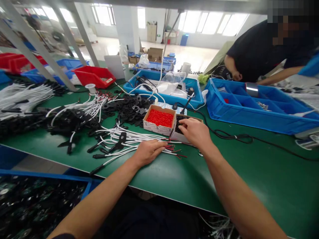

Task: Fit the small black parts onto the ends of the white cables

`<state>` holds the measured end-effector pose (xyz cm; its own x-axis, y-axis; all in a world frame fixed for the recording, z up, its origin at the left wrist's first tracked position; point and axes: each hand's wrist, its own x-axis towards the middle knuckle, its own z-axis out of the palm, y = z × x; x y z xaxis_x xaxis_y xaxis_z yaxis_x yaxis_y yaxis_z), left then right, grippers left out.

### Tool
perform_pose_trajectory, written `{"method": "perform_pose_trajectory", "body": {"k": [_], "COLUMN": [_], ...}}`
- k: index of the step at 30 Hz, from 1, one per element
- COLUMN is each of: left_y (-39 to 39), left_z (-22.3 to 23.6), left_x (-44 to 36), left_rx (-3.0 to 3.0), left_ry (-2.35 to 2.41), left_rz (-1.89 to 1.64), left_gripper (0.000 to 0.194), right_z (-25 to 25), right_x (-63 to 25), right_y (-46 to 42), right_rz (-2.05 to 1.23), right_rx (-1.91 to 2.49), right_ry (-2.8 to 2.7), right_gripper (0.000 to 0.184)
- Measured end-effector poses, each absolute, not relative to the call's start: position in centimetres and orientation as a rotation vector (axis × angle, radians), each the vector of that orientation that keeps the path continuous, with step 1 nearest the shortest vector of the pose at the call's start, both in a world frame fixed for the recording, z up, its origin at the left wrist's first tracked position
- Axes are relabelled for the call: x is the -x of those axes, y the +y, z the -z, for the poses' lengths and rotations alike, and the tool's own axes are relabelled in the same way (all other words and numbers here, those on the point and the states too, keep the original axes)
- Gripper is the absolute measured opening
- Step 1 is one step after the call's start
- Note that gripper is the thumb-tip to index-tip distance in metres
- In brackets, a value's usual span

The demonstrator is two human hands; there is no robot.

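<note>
My left hand (pixel 147 151) rests on the green table (pixel 249 179), fingers closed around the ends of a bundle of white cables (pixel 124 139) with red and black wire tips (pixel 174 151). My right hand (pixel 195 131) reaches into a small cardboard box of black parts (pixel 179 121), fingertips pinched together inside it; what they hold is hidden. Beside that box stands a cardboard box of small red parts (pixel 159 118).
Piles of black parts (pixel 127 109) and more white cables (pixel 20 96) lie to the left. Blue bins (pixel 249 116) (pixel 164 96) and a red bin (pixel 93 75) stand behind. Another person in black (pixel 264 53) leans over at the right. A black cord (pixel 236 136) crosses the table.
</note>
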<state>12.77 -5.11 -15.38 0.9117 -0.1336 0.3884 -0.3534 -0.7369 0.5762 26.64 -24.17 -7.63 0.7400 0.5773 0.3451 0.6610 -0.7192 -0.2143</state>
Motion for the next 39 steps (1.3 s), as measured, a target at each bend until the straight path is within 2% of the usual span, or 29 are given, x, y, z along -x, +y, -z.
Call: {"method": "perform_pose_trajectory", "body": {"k": [4,11,14,17,23,29,39], "left_y": [-5.4,-5.3,-5.5,-5.6,-5.8,-6.1,-6.6], "left_z": [15.6,15.9,15.5,15.3,15.5,14.7,14.4], "left_x": [-12.6,-12.6,-12.6,-12.6,-12.5,-12.5,-12.7], "left_rx": [-2.444,-2.346,-2.324,-2.265,-2.18,-2.153,-2.086], "left_ry": [-0.347,-0.323,-0.254,-0.24,-0.262,-0.273,-0.212], "left_rz": [-0.428,-0.474,-0.526,-0.576,-0.551,-0.527,-0.462], "left_gripper": [0.033,0.027,0.023,0.022,0.022,0.016,0.015], "right_z": [7.8,8.1,7.3,7.3,12.2,15.0,15.4], "right_x": [-29.8,-30.6,-29.6,-26.7,-20.5,-20.1,-20.0], "right_y": [-22.8,-22.8,-23.5,-24.3,-25.5,-24.7,-24.8], "right_rz": [0.19,0.088,0.146,0.202,-0.137,-0.418,-0.529], "right_rx": [2.833,2.732,2.571,2.228,1.671,1.428,1.344], "right_ry": [-1.199,-1.112,-1.076,-0.945,-0.564,-0.456,-0.484], "right_gripper": [0.025,0.016,0.01,0.012,0.022,0.025,0.025]}}
